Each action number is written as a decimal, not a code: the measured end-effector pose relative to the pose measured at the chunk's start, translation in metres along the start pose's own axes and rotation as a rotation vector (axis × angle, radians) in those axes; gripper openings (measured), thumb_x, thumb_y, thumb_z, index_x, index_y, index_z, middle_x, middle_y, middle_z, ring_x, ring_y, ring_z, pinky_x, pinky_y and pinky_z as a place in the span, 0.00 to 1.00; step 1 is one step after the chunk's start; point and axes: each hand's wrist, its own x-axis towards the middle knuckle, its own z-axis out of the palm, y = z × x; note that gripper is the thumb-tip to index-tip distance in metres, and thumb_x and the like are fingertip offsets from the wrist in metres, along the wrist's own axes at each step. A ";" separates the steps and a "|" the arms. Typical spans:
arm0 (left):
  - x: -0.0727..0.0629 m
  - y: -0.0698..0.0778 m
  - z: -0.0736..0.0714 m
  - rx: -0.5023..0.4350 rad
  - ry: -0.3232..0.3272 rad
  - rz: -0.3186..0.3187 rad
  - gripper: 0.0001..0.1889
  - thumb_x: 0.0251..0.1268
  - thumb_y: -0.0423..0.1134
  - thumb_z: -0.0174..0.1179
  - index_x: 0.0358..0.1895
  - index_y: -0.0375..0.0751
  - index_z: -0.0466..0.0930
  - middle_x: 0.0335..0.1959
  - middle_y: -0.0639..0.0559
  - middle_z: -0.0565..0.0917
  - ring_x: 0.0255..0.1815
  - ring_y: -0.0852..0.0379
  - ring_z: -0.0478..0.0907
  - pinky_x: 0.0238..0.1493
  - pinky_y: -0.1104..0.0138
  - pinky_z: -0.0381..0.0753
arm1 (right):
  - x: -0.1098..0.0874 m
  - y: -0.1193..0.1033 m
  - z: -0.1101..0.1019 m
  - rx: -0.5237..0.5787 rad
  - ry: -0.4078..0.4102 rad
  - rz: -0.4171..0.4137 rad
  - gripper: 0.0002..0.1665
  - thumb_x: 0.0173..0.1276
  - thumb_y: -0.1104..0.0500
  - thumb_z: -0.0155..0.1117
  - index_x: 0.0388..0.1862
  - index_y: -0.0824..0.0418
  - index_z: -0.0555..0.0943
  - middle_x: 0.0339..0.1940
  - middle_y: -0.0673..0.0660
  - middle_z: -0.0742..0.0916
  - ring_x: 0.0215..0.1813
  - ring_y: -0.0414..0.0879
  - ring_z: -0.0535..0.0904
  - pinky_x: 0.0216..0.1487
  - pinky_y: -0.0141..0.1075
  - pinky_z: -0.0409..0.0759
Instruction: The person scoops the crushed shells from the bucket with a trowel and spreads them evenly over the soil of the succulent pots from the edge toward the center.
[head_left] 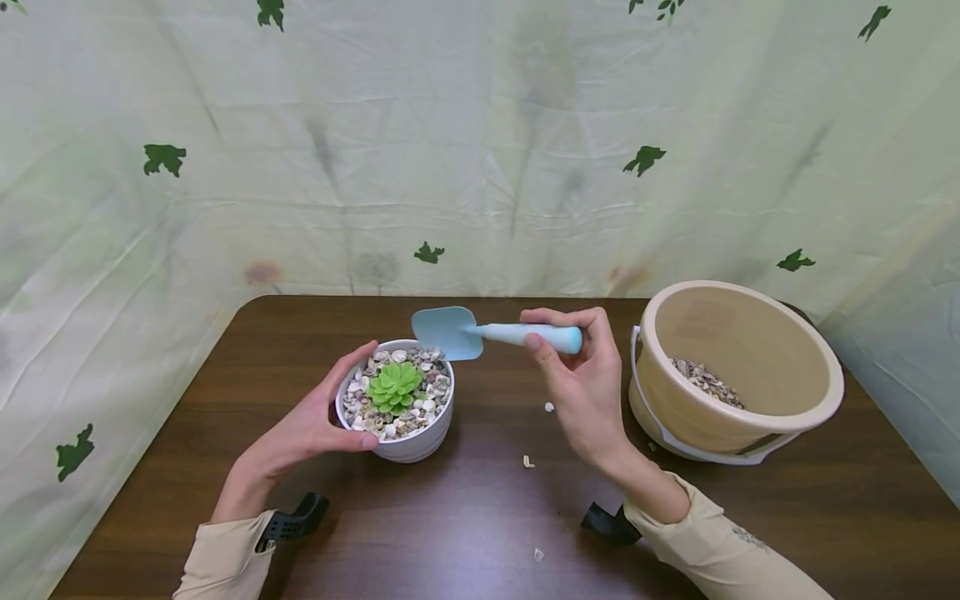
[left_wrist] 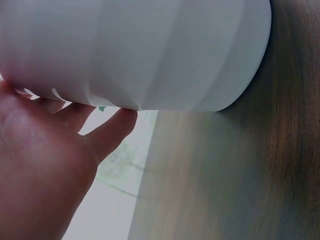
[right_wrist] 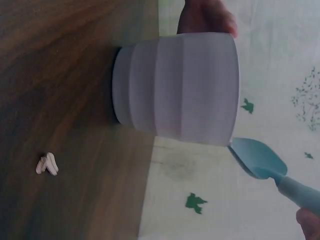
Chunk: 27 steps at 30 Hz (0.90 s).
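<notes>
A white ribbed flower pot stands upright on the table, filled with pale shell-like pebbles around a green succulent. My left hand grips the pot from its left side, thumb in front and fingers behind. In the left wrist view, several fingers lie against the ribbed wall. My right hand holds a light blue hand trowel by its handle. The trowel's blade tip is at the pot's right rim, as the right wrist view also shows. No pebbles can be made out on the blade.
A beige bucket stands at the right with pebbles inside and its handle lowered. Loose pieces, such as a small shell fragment, lie on the brown table. A patterned cloth hangs behind.
</notes>
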 end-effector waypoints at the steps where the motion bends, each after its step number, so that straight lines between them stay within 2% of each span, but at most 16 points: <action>1: 0.000 0.000 0.000 0.000 0.000 0.000 0.55 0.49 0.32 0.73 0.79 0.56 0.49 0.74 0.46 0.54 0.67 0.44 0.58 0.57 0.71 0.67 | 0.000 0.002 0.000 0.007 0.004 0.000 0.17 0.65 0.74 0.64 0.46 0.73 0.67 0.49 0.68 0.84 0.50 0.59 0.81 0.52 0.41 0.78; 11: 0.000 0.001 0.001 0.016 0.005 -0.002 0.55 0.49 0.33 0.73 0.79 0.53 0.48 0.75 0.47 0.54 0.68 0.44 0.56 0.58 0.71 0.65 | -0.002 0.014 0.002 0.018 0.034 -0.023 0.16 0.67 0.72 0.63 0.46 0.72 0.65 0.50 0.67 0.85 0.51 0.60 0.81 0.51 0.37 0.77; 15: 0.000 0.001 0.001 0.013 0.005 -0.005 0.55 0.49 0.33 0.73 0.79 0.51 0.47 0.75 0.47 0.53 0.69 0.43 0.56 0.58 0.71 0.64 | -0.001 0.017 -0.001 0.024 0.057 -0.008 0.15 0.68 0.71 0.63 0.46 0.70 0.66 0.50 0.68 0.84 0.52 0.59 0.81 0.50 0.37 0.77; 17: 0.000 0.002 0.001 0.008 0.006 -0.005 0.55 0.48 0.32 0.73 0.79 0.51 0.47 0.75 0.47 0.53 0.69 0.44 0.56 0.58 0.72 0.64 | 0.000 0.018 -0.003 0.025 0.079 0.022 0.15 0.68 0.70 0.63 0.46 0.69 0.67 0.50 0.67 0.85 0.51 0.57 0.81 0.49 0.37 0.78; 24: 0.000 0.001 0.001 0.019 0.014 -0.010 0.55 0.48 0.33 0.73 0.78 0.60 0.48 0.75 0.47 0.53 0.68 0.44 0.55 0.58 0.70 0.65 | 0.010 0.008 -0.014 0.264 0.231 0.243 0.11 0.70 0.69 0.61 0.47 0.66 0.69 0.46 0.68 0.86 0.50 0.57 0.83 0.51 0.48 0.79; 27: 0.000 0.001 0.001 0.016 0.015 -0.009 0.55 0.48 0.32 0.72 0.78 0.60 0.47 0.75 0.47 0.53 0.68 0.43 0.55 0.58 0.69 0.66 | 0.014 -0.003 -0.021 0.308 0.281 0.299 0.11 0.69 0.69 0.61 0.45 0.65 0.70 0.43 0.64 0.86 0.47 0.53 0.85 0.49 0.48 0.80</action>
